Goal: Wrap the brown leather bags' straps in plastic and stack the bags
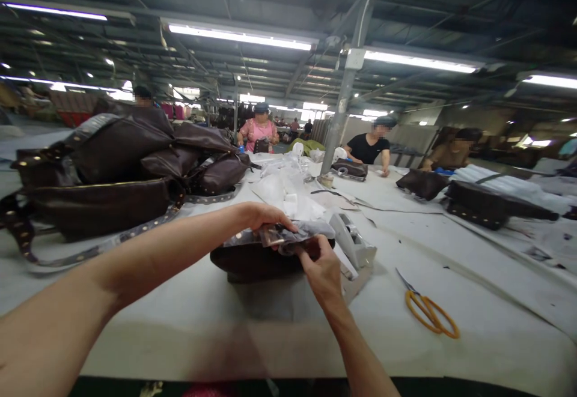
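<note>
left hand (265, 215): over the top of the bag, fingers (282, 224) curled down and pinching the near edge of the wrapper; seems to pin it flat so the other hand can work.
right hand (322, 268): comes up from below at the bag's right end, fingers (306, 251) narrow, pinched on the same wrapper; grip from the opposite side keeps the film taut between both hands.
wrapper (293, 233): clear crinkled plastic with something brownish inside, lies on the bag top, directly between the two sets of fingers; what is inside, cannot tell.
bag (256, 260): dark brown, flat on the table just under the fingers; low and wide, so it serves as a rest for the work.
dispenser (354, 242): pale, looks like a tape holder, just right of the right fingers, within reach.
scissors (428, 310): yellow handles, blades closed, lying right of and nearer than the right fingers, apart from them.
bag pile (117, 169): brown bags with studded straps, heaped left of and beyond the left fingers, well apart.
paper (288, 193): white sheets and stuffing, just beyond the fingers.
table (473, 301): pale cover, long, carries everything.
workers (370, 145): several people far beyond the fingers, each at own bag; their hands are nowhere near.
</note>
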